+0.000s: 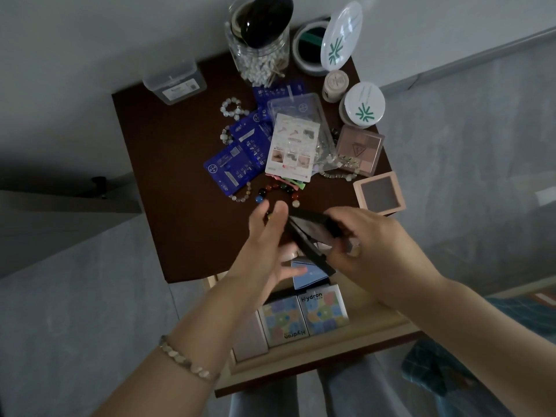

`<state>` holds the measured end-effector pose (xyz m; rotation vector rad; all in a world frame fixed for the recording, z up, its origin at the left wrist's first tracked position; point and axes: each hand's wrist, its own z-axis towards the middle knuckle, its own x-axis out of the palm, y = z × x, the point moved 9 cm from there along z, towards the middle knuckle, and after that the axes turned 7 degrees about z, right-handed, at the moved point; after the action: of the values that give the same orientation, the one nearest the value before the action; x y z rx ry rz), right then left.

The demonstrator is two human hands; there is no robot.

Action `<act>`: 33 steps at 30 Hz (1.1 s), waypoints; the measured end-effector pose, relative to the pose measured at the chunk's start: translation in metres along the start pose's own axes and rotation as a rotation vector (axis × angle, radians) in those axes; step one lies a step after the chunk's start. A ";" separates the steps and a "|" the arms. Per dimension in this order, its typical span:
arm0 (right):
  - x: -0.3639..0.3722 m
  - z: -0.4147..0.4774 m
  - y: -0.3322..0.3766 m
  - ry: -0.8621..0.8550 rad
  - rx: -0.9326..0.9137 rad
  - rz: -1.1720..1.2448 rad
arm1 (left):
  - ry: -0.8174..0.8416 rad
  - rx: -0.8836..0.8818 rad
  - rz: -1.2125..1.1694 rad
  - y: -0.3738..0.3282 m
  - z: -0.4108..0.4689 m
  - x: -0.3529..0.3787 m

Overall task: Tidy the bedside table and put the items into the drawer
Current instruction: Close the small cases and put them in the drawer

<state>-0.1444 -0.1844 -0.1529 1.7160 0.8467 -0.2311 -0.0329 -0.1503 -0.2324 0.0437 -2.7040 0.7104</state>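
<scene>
Over the front edge of the dark bedside table (180,176), above the open drawer (301,373), both hands meet around a black hinged compact (313,233), held in the air with its two halves spread partly open. In the head view the right hand (376,245) curls its fingers round the far half and carries the weight. The left hand (267,248) lies against the near side with thumb up and fingers fairly straight; motion blur hides whether it actually pinches anything.

The compact looks light, rigid and smooth, so it is likely to slip if taken by its flat faces. Its hinge is the weak point, and any pressed powder inside would crack if dropped. Better to press the halves shut, then grip it across the edges.

Below, the drawer already holds two Hydron boxes (304,317) and a blue packet (307,273). Blue sachets (237,161), a beaded bracelet (270,191) and a pink eyeshadow palette (359,149) lie on the tabletop.
</scene>
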 end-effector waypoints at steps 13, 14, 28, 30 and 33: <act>-0.028 0.044 -0.049 -0.152 0.140 0.325 | 0.066 -0.336 -0.286 0.010 0.002 0.008; -0.028 0.047 -0.060 -0.201 0.187 0.291 | 0.013 -0.327 -0.327 0.008 0.003 0.001; -0.020 0.100 -0.137 -0.098 0.448 -0.380 | -0.188 -0.185 -0.381 0.008 0.017 -0.035; -0.022 0.087 -0.130 -0.142 0.436 -0.214 | -0.184 -0.179 -0.422 0.007 0.020 -0.031; -0.026 0.059 -0.107 -0.197 0.393 0.056 | -0.167 -0.162 -0.471 0.005 0.022 -0.026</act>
<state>-0.2159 -0.2393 -0.2397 2.0378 0.6343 -0.5491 -0.0166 -0.1585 -0.2614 0.7012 -2.7358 0.3577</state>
